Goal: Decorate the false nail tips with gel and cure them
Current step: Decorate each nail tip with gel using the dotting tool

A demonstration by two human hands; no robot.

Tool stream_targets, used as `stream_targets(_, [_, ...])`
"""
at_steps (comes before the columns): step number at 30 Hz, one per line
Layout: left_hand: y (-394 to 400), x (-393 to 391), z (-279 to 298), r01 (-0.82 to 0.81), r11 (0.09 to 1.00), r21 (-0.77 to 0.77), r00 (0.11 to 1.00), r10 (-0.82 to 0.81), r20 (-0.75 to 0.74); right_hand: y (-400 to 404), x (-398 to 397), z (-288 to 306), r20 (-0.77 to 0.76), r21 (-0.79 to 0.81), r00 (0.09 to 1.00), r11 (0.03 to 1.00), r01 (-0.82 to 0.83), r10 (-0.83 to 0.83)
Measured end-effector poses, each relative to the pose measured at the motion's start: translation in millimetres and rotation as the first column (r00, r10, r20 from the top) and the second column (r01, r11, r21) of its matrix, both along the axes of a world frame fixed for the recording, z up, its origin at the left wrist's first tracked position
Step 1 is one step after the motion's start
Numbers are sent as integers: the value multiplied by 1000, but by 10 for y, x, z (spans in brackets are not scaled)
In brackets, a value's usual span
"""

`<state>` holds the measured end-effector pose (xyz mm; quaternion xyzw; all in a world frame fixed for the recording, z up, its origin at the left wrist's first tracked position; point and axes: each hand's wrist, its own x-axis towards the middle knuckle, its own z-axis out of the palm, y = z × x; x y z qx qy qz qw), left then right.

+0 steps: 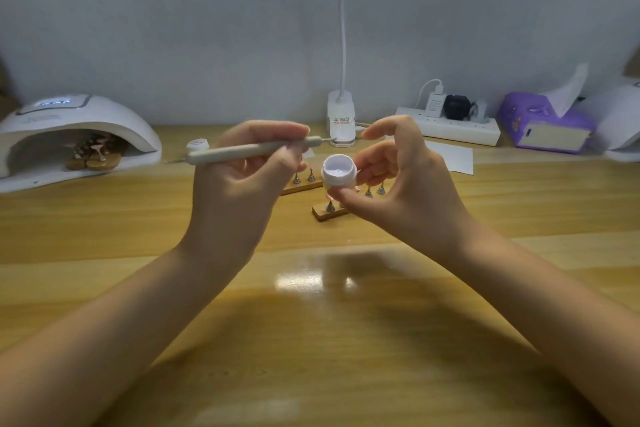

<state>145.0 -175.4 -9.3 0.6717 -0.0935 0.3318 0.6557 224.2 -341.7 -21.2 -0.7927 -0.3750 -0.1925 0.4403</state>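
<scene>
My left hand (239, 177) grips a beige dotting pen (249, 150) held nearly level, its metal tip pointing right above a small open white gel jar (338, 174). My right hand (398, 177) pinches that jar between thumb and fingers, with the index finger raised. Behind the hands, two wooden strips (325, 212) carry nail tips on metal stands, partly hidden. The jar's lid (198, 144) lies on the table behind the pen. A white curing lamp (74, 139) at the left holds two more strips of nail tips inside.
A clamp lamp base (341, 121) with a white neck stands at the table's back edge. A power strip (450, 126) with chargers, a purple tissue box (543, 125) and a white sheet (450, 156) lie at the right. Another white device (623, 128) sits far right.
</scene>
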Motion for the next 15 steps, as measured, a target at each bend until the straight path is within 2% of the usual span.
stream_targets(9, [-24, 12, -79, -44, 999, 18, 998, 45, -43, 7, 33, -58, 12, -22, 1000, 1000, 9, -8])
stream_targets(11, [-41, 26, -84, -43, 997, -63, 997, 39, -72, 2, 37, -62, 15, -26, 1000, 1000, 15, -15])
stream_targets(15, [-42, 72, -102, -52, 928, -370, 981, -22, -194, -36, 79, -84, 23, -44, 998, 998, 52, -51])
